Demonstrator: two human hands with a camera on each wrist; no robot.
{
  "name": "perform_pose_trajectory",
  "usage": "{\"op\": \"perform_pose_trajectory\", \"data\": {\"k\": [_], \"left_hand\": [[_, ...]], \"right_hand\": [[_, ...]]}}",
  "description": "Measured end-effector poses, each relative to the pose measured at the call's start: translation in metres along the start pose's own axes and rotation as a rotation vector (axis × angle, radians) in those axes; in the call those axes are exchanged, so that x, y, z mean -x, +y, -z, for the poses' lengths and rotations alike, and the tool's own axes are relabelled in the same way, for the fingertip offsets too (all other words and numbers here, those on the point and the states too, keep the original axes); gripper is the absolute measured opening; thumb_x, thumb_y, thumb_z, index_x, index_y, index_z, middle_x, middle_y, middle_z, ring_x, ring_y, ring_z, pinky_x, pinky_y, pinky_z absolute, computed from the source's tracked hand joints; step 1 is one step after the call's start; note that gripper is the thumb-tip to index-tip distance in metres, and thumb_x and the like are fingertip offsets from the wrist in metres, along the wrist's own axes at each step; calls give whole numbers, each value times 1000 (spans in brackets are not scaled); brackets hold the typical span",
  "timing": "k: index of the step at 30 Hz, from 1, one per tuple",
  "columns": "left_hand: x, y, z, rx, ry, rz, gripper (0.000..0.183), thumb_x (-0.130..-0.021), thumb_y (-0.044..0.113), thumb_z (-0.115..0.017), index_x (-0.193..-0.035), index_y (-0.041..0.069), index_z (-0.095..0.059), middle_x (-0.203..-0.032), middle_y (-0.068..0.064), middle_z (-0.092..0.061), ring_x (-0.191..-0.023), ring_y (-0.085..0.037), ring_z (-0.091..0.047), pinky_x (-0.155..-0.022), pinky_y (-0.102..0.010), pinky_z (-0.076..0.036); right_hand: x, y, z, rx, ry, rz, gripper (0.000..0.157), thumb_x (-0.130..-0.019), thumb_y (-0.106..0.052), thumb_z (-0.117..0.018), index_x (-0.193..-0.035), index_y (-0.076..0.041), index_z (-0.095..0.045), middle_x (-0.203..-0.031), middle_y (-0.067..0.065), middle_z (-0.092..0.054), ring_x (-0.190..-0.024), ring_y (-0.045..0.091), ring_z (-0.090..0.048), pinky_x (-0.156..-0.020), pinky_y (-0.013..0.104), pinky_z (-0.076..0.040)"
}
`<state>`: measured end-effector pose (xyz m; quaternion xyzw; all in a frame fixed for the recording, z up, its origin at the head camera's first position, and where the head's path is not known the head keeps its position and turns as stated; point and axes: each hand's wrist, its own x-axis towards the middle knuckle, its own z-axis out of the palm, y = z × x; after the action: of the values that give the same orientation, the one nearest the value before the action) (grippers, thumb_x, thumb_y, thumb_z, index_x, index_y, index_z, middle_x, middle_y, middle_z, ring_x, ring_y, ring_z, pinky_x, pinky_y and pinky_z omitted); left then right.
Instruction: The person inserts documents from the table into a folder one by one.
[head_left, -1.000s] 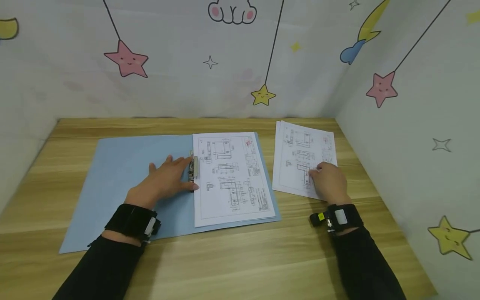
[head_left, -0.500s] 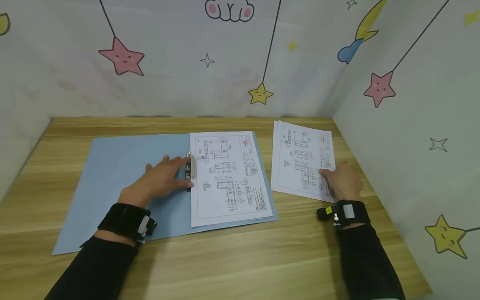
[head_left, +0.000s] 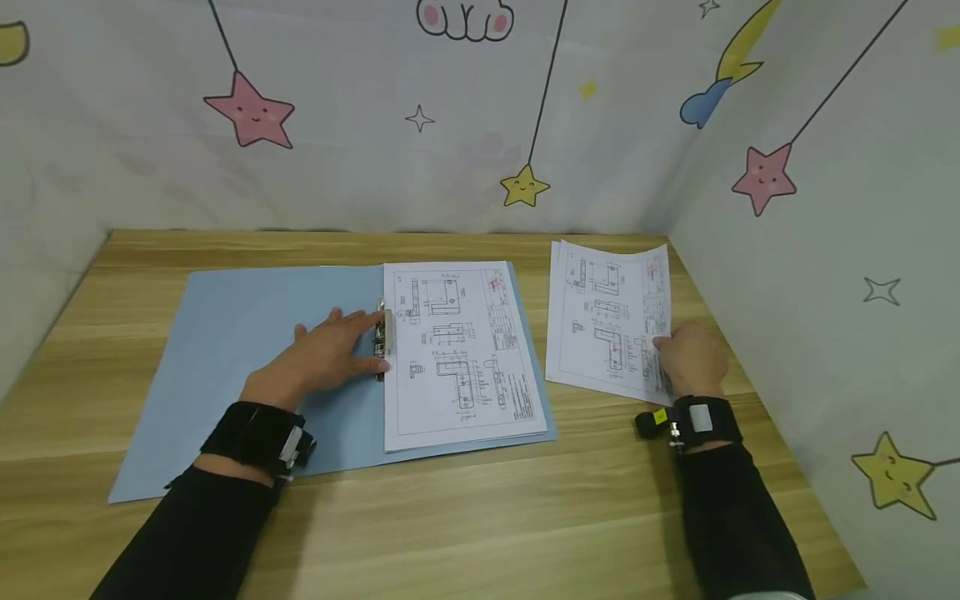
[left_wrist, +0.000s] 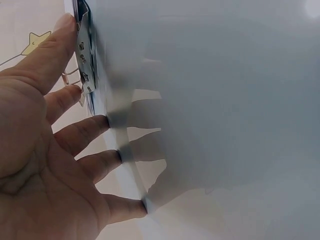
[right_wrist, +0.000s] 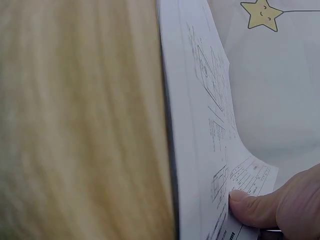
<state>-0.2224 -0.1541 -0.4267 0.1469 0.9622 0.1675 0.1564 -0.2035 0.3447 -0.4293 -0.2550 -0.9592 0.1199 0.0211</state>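
Note:
A blue folder (head_left: 232, 350) lies spread on the table, with a printed technical drawing (head_left: 480, 350) on its right half. In the head view my left hand (head_left: 318, 354) rests at the folder's metal clip (head_left: 380, 337), fingers spread. The left wrist view shows the thumb beside the clip and several fingertips touching the folder's glossy surface (left_wrist: 240, 100). To the right lies a small stack of drawing sheets (head_left: 600, 325). My right hand (head_left: 693, 358) pinches the top sheet's right edge, which bends upward. Its thumb (right_wrist: 245, 200) presses on the print; its other fingers are mostly hidden.
The wooden table (head_left: 465, 517) meets a back wall (head_left: 337, 183) and a right wall (head_left: 825, 333), both printed with stars. A strip of bare wood runs between the folder and the loose stack.
My right hand has slid right across the stack to its right edge, and the top sheet there now curves up. My left hand stays at the clip.

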Motion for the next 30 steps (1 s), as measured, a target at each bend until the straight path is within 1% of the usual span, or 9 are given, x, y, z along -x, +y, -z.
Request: {"op": "perform_pose_trajectory", "data": {"k": [4, 7, 10, 13, 15, 19, 22, 25, 30], "left_hand": [[0, 0, 1, 10, -9, 0, 89, -69, 64, -55, -142, 29, -19, -149, -18, -23, -133, -45, -7, -93, -81, -5], [1, 0, 1, 14, -6, 1, 89, -69, 63, -55, -142, 29, -20, -149, -17, -24, -133, -45, -8, -93, -81, -6], [1, 0, 2, 16, -2, 3, 89, -68, 64, -56, -142, 28, -21, -149, -17, -25, -133, -45, -9, -93, -81, -6], [1, 0, 2, 20, -1, 3, 89, -68, 64, -56, -142, 28, -21, -149, -17, -25, -133, -44, -9, -93, -81, -6], [1, 0, 2, 21, -1, 1, 89, -68, 64, -55, -142, 28, -21, -149, -17, -25, -133, -45, -9, -93, -81, -6], [1, 0, 1, 19, 3, -3, 88, -69, 63, -56, -142, 28, -21, -149, -18, -25, -133, -44, -9, -92, -81, -6], [1, 1, 1, 18, 6, 3, 88, -69, 63, -56, -142, 28, -21, -149, -18, -25, -134, -44, -9, -93, -81, -6], [2, 1, 1, 16, 7, 6, 87, -70, 63, -56, -142, 29, -20, -149, -17, -25, -134, -44, -8, -94, -80, -5], [2, 0, 1, 17, 0, 2, 86, -70, 62, -55, -142, 29, -20, -149, -18, -24, -134, -44, -8, -94, -80, -5]], "right_hand": [[-1, 2, 1, -3, 20, 1, 35, -88, -28, -47, -96, 0, -66, -83, 18, -66, -65, 27, -55, -49, 38, -37], [-2, 4, 0, -28, 55, 15, 36, -90, -28, -44, -101, 0, -64, -86, 19, -65, -68, 28, -54, -52, 40, -37], [-3, 6, 1, -68, 90, 44, 38, -91, -28, -43, -109, 0, -61, -94, 21, -65, -72, 30, -55, -56, 41, -39], [-2, 8, 5, -139, 112, 58, 42, -92, -31, -42, -116, 0, -57, -101, 22, -64, -78, 31, -56, -59, 42, -42], [-2, 8, 9, -195, 116, 55, 45, -92, -34, -41, -120, -2, -55, -105, 23, -63, -81, 31, -56, -60, 42, -44], [-1, 8, 20, -290, 129, 38, 50, -92, -39, -37, -122, -4, -53, -104, 21, -62, -83, 30, -53, -61, 39, -42], [-1, 8, 30, -323, 159, 34, 51, -92, -40, -34, -122, -3, -53, -102, 21, -61, -83, 30, -52, -60, 36, -40], [1, 8, 39, -345, 185, 41, 52, -92, -40, -34, -121, -2, -54, -102, 22, -62, -82, 29, -53, -57, 34, -39], [7, 6, 52, -409, 188, 38, 55, -90, -45, -34, -120, -3, -55, -100, 20, -62, -79, 26, -54, -54, 30, -42]]}}
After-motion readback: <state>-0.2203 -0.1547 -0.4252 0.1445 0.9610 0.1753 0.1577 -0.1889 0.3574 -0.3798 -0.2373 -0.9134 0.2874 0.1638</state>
